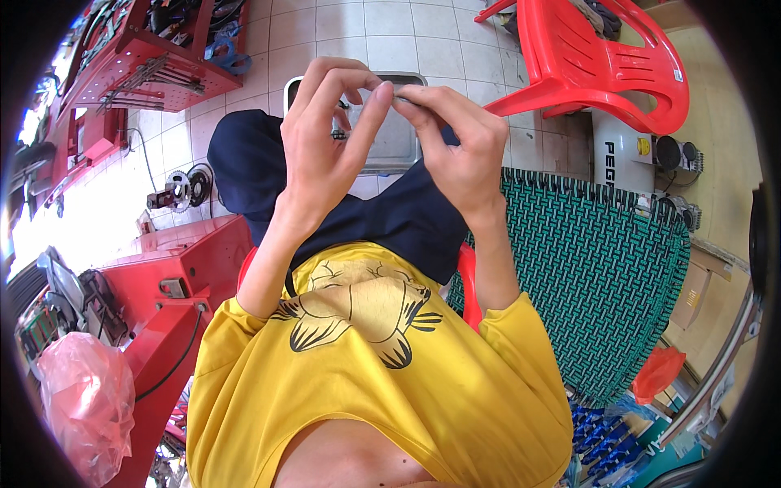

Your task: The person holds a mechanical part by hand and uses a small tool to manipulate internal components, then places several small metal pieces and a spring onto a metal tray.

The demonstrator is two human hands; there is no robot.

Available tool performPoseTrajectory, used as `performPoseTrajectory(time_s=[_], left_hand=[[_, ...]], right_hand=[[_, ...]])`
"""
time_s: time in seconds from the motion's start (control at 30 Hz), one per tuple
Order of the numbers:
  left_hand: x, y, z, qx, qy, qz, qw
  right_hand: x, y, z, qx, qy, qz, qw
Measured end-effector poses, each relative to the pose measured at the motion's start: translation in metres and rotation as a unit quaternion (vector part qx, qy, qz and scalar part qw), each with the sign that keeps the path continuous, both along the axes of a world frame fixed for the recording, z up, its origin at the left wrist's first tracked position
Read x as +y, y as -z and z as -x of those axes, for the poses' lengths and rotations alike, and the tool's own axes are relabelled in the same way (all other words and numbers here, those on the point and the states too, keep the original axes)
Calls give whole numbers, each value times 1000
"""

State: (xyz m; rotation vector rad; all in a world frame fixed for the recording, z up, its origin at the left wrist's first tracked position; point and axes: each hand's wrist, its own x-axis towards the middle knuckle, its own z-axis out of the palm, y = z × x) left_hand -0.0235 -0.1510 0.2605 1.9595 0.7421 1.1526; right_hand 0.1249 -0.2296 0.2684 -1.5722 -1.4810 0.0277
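Note:
My left hand (pixel 329 130) and my right hand (pixel 460 146) are raised together in front of me, over my lap. Their thumbs and index fingers meet at the tips. Between them is a small dark grey piece (pixel 399 99), mostly covered by the fingers, so its kind does not show. The right fingertips pinch it; the left thumb and index finger close in against its other side. Below the hands, a grey metal tray (pixel 396 146) lies on the floor, with a few small dark parts partly hidden behind my left hand.
A red chair (pixel 598 61) stands at the far right, near a green woven seat (pixel 586 276). On the left are a red tool cart (pixel 163 69), a red metal cabinet (pixel 179 252) and a pink plastic bag (pixel 85 398). A chainring and crank (pixel 179 191) rest on the tiled floor.

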Motion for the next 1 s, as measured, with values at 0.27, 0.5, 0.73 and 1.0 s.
performPoseTrajectory(time_s=[0.27,0.5,0.73,1.0], left_hand=[[0,-2,1,5,26,-33,999],[-3,-2,0,48,18,-87,995],[-7,-4,-2,33,67,-24,997],[-2,1,-1,46,43,-34,997]], right_hand=[[1,4,1,-7,16,-28,999],[0,11,-3,-88,26,-63,994],[-4,9,-8,-182,28,-92,979],[-4,12,0,56,-34,53,996]])
